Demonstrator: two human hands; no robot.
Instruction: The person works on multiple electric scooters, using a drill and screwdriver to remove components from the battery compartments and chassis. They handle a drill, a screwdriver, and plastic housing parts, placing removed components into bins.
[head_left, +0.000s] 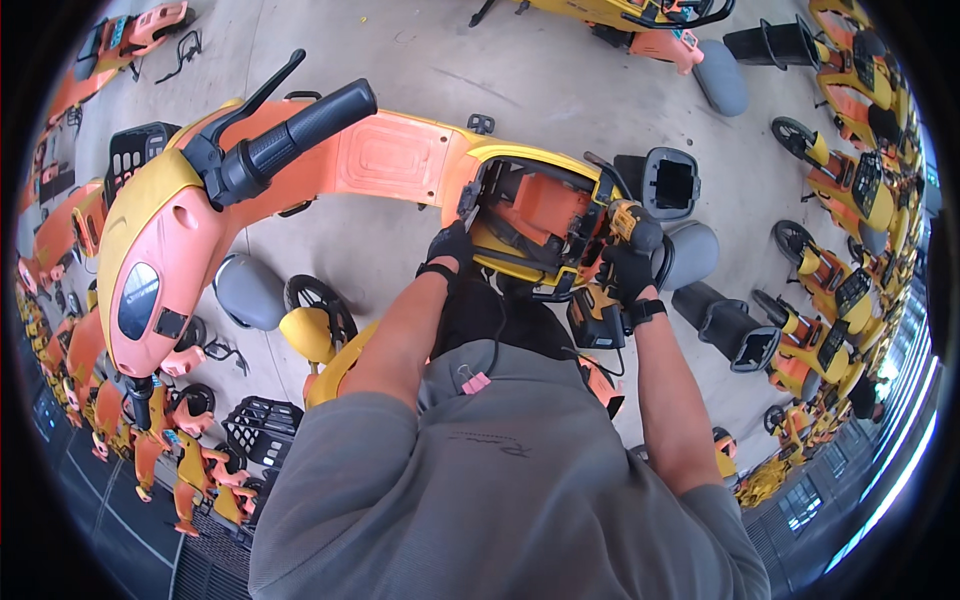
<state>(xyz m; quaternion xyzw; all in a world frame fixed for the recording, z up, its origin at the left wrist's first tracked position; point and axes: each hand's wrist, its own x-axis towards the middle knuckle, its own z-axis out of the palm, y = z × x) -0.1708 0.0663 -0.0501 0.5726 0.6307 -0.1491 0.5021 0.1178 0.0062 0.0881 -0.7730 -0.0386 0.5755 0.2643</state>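
A pink and yellow electric scooter (390,160) stands in front of me with its seat area uncovered. Inside the yellow-edged compartment (520,268) lie dark parts and an orange-pink panel (545,208). My right hand (628,272), in a black glove, is wrapped round the handle of a yellow and black cordless drill (630,218). The drill is at the compartment's right edge; whether its tip touches anything is hidden. My left hand (452,245), also gloved, is closed at the compartment's left edge, beside a small grey metal part (468,200). What its fingers hold is hidden.
The handlebar grip (310,130) sticks up at the left. Grey seats (250,292) and black storage buckets (735,330) lie on the concrete floor (400,60). A black basket (262,430) is at lower left. Rows of scooters (850,200) line both sides.
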